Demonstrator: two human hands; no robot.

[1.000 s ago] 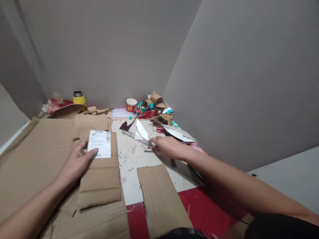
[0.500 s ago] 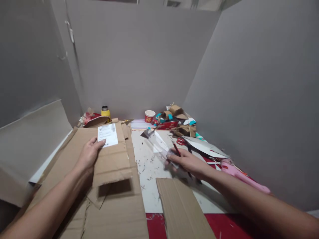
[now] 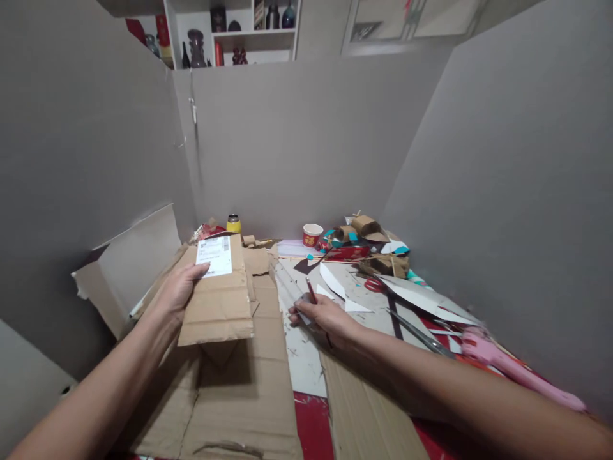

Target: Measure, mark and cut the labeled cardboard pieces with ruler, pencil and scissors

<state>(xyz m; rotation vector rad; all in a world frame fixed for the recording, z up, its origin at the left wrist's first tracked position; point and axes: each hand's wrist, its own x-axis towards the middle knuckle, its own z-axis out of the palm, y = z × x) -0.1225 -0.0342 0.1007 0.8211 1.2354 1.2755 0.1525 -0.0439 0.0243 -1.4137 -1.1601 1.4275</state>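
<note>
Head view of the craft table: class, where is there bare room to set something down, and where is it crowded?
Bare room: the white tabletop strip between the flat brown cardboard sheet and the right hand. Some red surface shows at the near edge. Crowded: the back right, around the red paper cup, red scissors and white paper offcuts.

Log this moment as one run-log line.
left hand: grips labelled cardboard piece, lifted | right hand: holds red pencil and clear ruler over table | nearby: red scissors

I see bare white bench (image 3: 299,348) between my hands, free to cross. Scraps and scissors (image 3: 376,284) block the right; grey walls (image 3: 502,166) close every side.
</note>
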